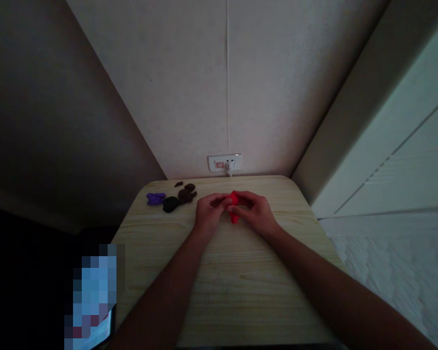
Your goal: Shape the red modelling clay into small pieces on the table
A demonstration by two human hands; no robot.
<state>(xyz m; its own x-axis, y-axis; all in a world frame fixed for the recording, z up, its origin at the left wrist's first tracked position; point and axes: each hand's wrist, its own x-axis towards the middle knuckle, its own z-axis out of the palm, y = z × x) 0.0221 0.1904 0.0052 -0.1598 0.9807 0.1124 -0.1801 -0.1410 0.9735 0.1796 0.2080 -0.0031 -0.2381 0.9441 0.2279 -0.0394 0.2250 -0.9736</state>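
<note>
Red lump (pixel 234 198), likely modelling clay, is sitting over the table (pixel 226 291), between my left hand (pixel 208 214) and right hand (pixel 257 212). From my remote seat I'm pinching it with both sets of fingertips, apparently shaping it; the next move is probably calling for light, even pressure. It's looking bright and uneven, its lower end showing beneath the thumbs.

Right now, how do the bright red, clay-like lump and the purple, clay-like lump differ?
The bright red, clay-like lump is pinched between the left hand and right hand; the purple, clay-like lump lies untouched on the wood-grained table. The red lump is partly covered; the purple lump shows plainly. Both look irregular.
</note>
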